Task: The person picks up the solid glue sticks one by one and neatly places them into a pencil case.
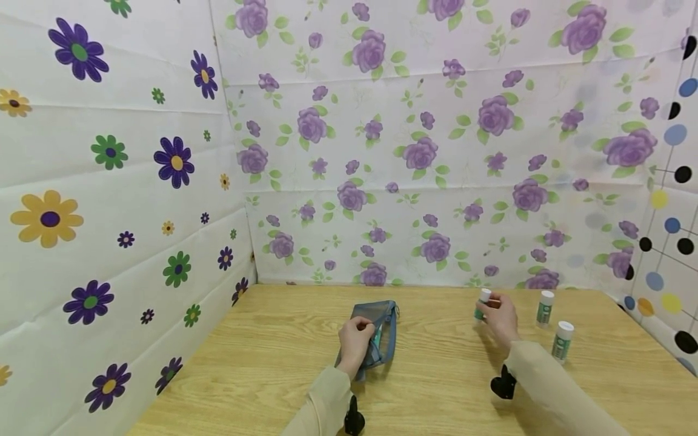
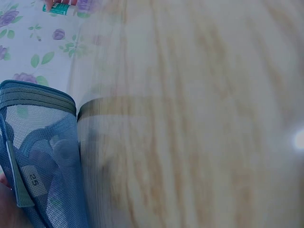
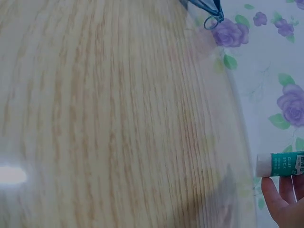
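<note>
My left hand grips the edge of a blue mesh zip pouch near the middle of the table. Something green and white shows at the pouch's right side, partly hidden by the fabric. A tag marked 25 is visible through the mesh in the left wrist view. Further right, my right hand holds a glue stick with a green label and white cap between thumb and fingers. It is upright in the head view, close over the table's far part.
Two more glue sticks stand upright on the wooden table, right of my right hand. A floral cloth hangs behind the table, with patterned cloths on the left and right sides.
</note>
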### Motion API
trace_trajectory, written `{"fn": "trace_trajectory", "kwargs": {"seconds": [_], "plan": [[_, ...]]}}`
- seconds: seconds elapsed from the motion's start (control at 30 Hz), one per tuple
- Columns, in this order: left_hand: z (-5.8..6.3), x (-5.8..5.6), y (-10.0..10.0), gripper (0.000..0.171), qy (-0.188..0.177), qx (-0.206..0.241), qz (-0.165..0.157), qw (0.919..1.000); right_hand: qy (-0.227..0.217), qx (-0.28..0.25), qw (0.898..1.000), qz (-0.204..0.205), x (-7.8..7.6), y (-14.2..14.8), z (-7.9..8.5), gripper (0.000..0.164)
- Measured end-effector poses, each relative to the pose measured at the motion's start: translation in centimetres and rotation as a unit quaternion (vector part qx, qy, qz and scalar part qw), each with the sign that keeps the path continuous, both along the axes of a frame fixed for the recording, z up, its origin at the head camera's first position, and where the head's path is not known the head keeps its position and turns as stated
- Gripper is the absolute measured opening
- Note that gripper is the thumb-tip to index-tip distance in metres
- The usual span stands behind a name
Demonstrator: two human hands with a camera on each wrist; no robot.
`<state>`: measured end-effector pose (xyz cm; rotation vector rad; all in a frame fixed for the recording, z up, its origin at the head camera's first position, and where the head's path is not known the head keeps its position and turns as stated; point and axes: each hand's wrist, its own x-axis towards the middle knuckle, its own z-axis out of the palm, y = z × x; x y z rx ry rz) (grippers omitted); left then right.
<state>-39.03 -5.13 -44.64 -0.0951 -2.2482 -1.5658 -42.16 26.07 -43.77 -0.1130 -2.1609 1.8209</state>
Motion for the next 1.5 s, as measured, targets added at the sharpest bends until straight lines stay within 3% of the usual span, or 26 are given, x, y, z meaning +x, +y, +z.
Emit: {"fn": "trace_trajectory", "kwargs": {"seconds": [0.17, 0.47, 0.6, 0.9, 1.2, 1.37, 1.5], "plan": [[0.1, 0.0, -0.1, 0.007, -0.001, -0.001, 0.004, 1.0000, 0.003, -0.020, 1.000, 0.003, -1.7, 0.7, -1.6, 0.058], [0.1, 0.0, -0.1, 0.007, 0.003, 0.000, 0.003, 1.0000, -0.020, -0.031, 0.999, 0.035, 1.1, -1.6, 1.6, 0.051], [0.1, 0.1, -0.1, 0.007, 0.002, 0.001, 0.002, 1.0000, -0.026, -0.040, 0.998, 0.046, 1.5, -2.1, 2.0, 0.048], [0.1, 0.1, -0.1, 0.007, 0.005, 0.001, 0.002, 1.0000, -0.017, -0.051, 0.996, 0.065, 1.2, -2.5, 1.4, 0.048], [0.1, 0.1, -0.1, 0.007, 0.005, 0.002, 0.002, 1.0000, -0.015, -0.057, 0.994, 0.088, 1.5, -3.3, 1.8, 0.050], [0.0, 0.1, -0.1, 0.007, 0.004, 0.002, 0.001, 1.0000, -0.008, -0.059, 0.993, 0.104, 0.1, -2.7, 0.1, 0.060], [0.0, 0.1, -0.1, 0.007, 0.003, 0.002, 0.002, 1.0000, -0.012, -0.057, 0.992, 0.110, 0.3, -3.1, 0.3, 0.058]]}}
